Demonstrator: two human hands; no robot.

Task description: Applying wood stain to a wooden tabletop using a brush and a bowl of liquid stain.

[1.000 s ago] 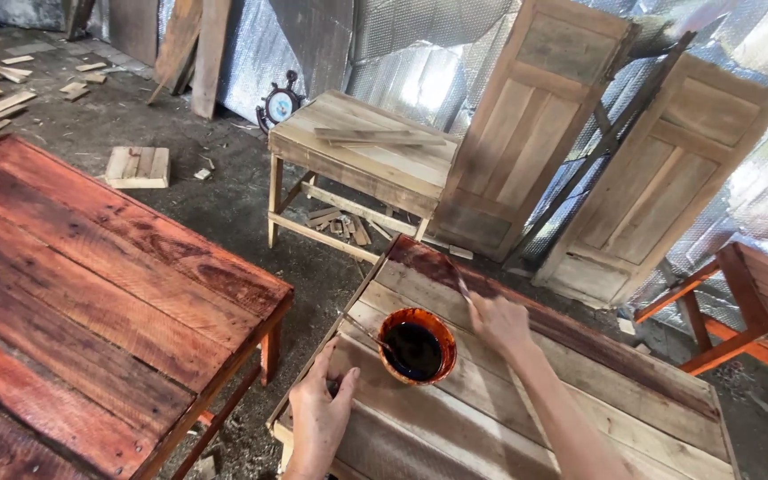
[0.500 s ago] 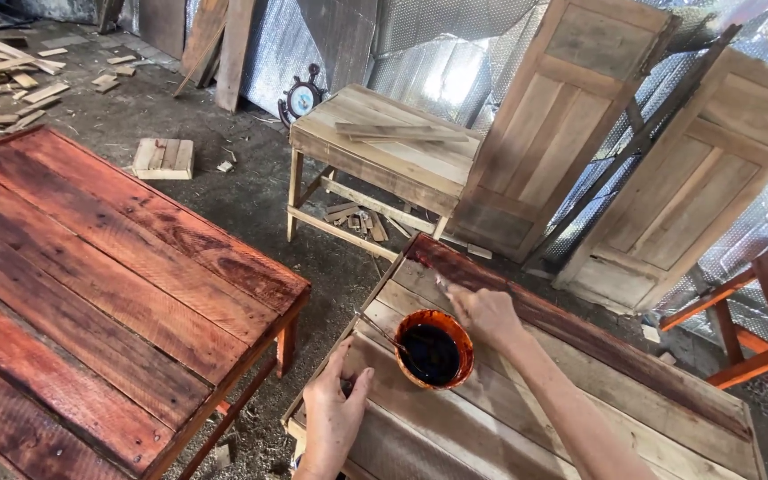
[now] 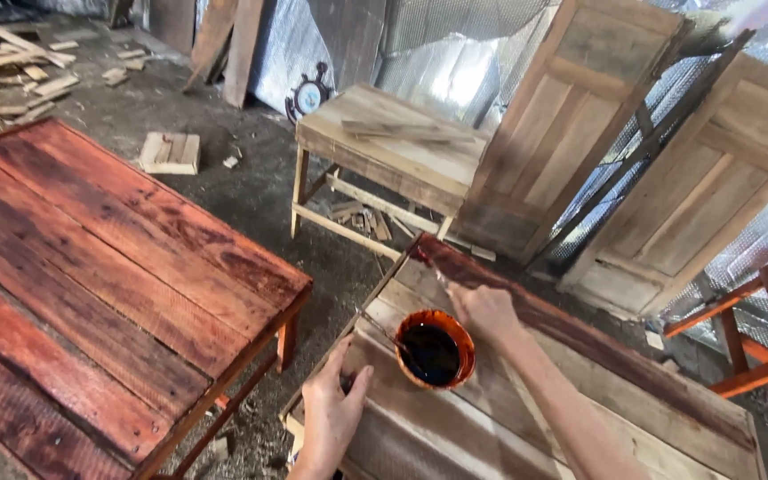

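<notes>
My right hand (image 3: 484, 311) grips a thin brush whose tip touches the dark stained strip (image 3: 526, 302) along the far edge of a pale wooden tabletop (image 3: 491, 436). An orange bowl of dark stain (image 3: 435, 349) sits on that top, just left of my right hand. My left hand (image 3: 331, 413) rests with spread fingers on the tabletop's near left edge, holding nothing.
A red-stained plank table (image 3: 108, 276) stands to the left. Beyond are an unpainted small table (image 3: 393, 147), two panelled wooden doors (image 3: 571, 116) leaning on a foil-covered wall, an orange-red frame (image 3: 757, 338) at right, and wood offcuts (image 3: 169, 151) on the dirt floor.
The view has shifted slightly. My right hand with the brush stays at the stained strip by the bowl; my left hand remains on the table edge.
</notes>
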